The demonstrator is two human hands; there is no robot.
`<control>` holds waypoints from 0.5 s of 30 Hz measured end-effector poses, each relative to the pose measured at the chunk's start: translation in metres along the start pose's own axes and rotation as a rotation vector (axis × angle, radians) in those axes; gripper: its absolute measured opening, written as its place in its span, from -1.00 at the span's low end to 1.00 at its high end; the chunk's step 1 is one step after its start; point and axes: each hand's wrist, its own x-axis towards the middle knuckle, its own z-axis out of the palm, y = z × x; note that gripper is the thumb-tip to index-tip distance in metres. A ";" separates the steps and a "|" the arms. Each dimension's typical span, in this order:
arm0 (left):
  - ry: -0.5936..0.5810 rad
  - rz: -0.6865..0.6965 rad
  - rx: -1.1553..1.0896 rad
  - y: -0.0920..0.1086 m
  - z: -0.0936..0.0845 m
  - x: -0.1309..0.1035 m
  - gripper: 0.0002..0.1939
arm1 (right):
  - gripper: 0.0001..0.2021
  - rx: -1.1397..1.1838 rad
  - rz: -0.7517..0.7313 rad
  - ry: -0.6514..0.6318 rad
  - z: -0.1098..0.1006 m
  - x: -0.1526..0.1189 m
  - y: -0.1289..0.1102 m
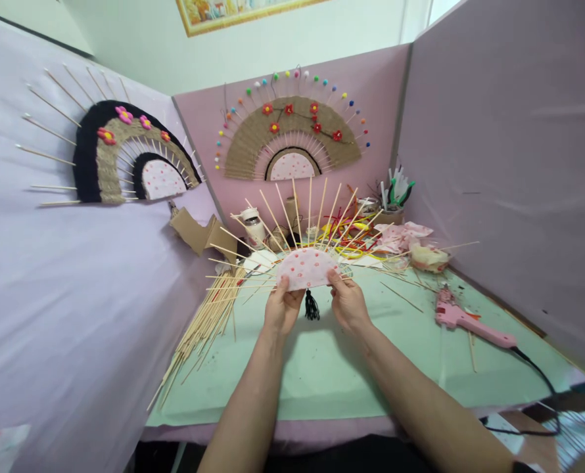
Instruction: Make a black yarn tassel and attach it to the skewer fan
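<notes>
A half-round fan base, covered in pale pink cloth with red dots, is held up above the table. Thin wooden sticks spread out from its curved edge like rays. From the middle of its straight lower edge hangs a black tassel. My left hand grips the lower left corner, thumb in front and fingers behind. At the lower right corner my right hand pinches the base the same way. The fingers behind the base are partly hidden.
A pink glue gun with a black cord lies at right. Loose sticks are heaped at left. Behind stand a white-lidded jar, coloured pipe cleaners and pink cloth. Finished fans hang on the partitions.
</notes>
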 end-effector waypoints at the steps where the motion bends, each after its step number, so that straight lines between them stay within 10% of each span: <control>1: 0.020 0.009 -0.019 0.000 0.000 0.000 -0.78 | -0.59 -0.014 -0.004 -0.011 0.000 -0.001 0.000; 15: 0.042 0.110 -0.121 0.004 -0.005 0.000 -0.83 | -0.69 0.092 -0.061 -0.199 0.007 -0.012 -0.008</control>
